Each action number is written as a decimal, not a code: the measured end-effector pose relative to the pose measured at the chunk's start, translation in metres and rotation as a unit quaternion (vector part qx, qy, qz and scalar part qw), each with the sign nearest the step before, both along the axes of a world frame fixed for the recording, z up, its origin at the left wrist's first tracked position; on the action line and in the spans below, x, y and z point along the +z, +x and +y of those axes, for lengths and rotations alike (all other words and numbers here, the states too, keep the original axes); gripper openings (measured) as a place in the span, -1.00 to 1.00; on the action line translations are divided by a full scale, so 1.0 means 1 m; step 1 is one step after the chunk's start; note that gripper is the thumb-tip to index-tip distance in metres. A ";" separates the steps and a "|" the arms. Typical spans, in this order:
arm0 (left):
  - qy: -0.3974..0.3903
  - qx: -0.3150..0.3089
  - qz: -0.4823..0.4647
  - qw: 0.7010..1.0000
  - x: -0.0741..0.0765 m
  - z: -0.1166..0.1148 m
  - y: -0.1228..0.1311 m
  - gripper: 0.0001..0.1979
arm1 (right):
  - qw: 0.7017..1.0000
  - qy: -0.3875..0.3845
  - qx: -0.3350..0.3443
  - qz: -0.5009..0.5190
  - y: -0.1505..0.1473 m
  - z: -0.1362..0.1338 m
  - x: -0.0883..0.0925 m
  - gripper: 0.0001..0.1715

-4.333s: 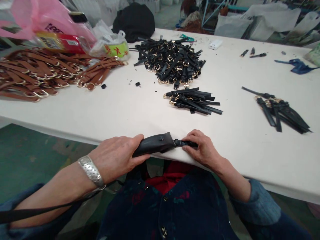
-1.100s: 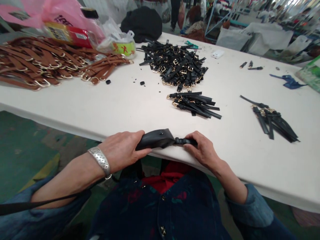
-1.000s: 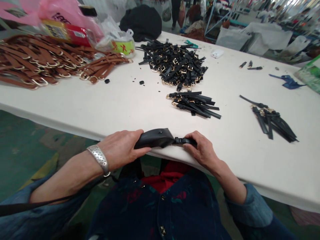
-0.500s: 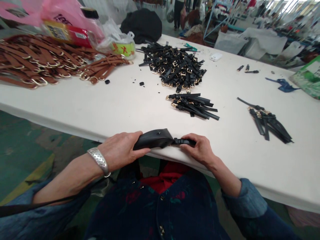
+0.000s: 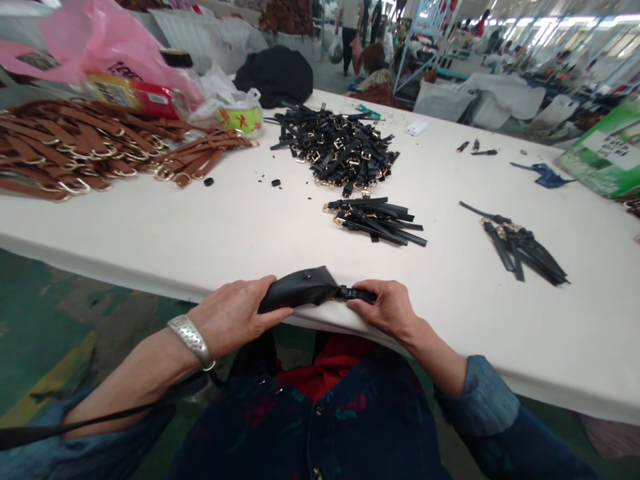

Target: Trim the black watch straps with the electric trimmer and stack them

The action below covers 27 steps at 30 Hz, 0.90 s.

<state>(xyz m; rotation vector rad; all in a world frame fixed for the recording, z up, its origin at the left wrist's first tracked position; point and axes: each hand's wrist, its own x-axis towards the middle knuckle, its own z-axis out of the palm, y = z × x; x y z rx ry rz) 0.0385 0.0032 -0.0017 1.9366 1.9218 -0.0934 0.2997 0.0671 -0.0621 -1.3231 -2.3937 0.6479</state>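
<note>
At the table's front edge my left hand (image 5: 237, 313) is closed round a wide, curved black leather piece (image 5: 300, 289). A small stud shows near this piece's upper edge. My right hand (image 5: 390, 308) pinches a narrow black strap (image 5: 354, 293) that meets the leather piece's right end. How the two are joined is too small to make out. Beyond my hands lies a small bunch of black buckle straps (image 5: 380, 221) with gold-coloured buckles. Behind it is a larger heap of black buckle straps (image 5: 340, 147). Another small bunch of black straps (image 5: 525, 247) rests to the right.
Brown straps with metal rings (image 5: 75, 143) cover the white table's (image 5: 125, 233) left end, beside a pink plastic bag (image 5: 110, 40) and a red-and-yellow package (image 5: 130, 93). A black cap-like item (image 5: 275, 75) sits at the back. A green bag (image 5: 607, 147) stands at the right edge.
The camera view has tilted up and shifted slightly, so the hands appear a little lower and further left. Both keep the same hold on the leather piece and strap.
</note>
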 end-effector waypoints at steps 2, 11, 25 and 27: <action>0.002 0.001 0.002 1.000 -0.001 -0.002 -0.001 -0.54 | 1.000 -0.001 0.008 0.023 0.008 0.004 0.001 -0.76; 0.010 0.035 -0.016 0.999 -0.002 -0.016 -0.020 -0.56 | 0.952 0.159 -0.261 -0.007 0.170 0.093 0.030 -0.54; 0.029 0.080 0.024 0.996 -0.013 -0.020 -0.034 -0.55 | 0.987 0.157 -0.040 -0.019 0.004 0.132 0.008 -0.72; 0.031 0.077 0.013 0.996 -0.016 -0.022 -0.034 -0.54 | 0.986 0.147 -0.072 -0.042 -0.012 0.137 0.006 -0.71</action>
